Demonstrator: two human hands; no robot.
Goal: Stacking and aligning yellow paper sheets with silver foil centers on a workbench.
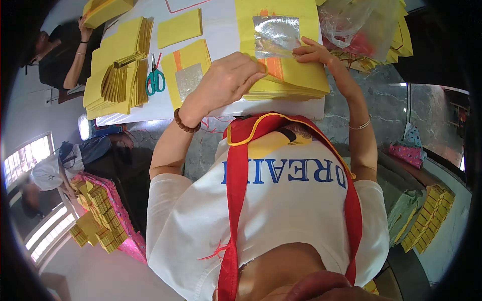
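A thick stack of yellow paper sheets (301, 83) lies at the table's near edge in front of me. On it are a silver foil square (276, 35) and an orange mark. My left hand (228, 80) is closed in a pinch at the stack's left side, gripping the near edge of the folded-up yellow paper; its fingertips are partly hidden. Across the stack, my right hand (321, 55) rests with fingers stretched over the paper, beside the foil's lower right corner. It holds nothing that I can see.
Left of the stack lie yellow sheets with foil (188, 80), teal-handled scissors (155, 80), and folded yellow bundles (120, 70). A clear plastic bag (351, 25) covers yellow paper at right. A person (60, 57) handles yellow paper at far left; another (55, 165) sits near pink-covered bundles (113, 200).
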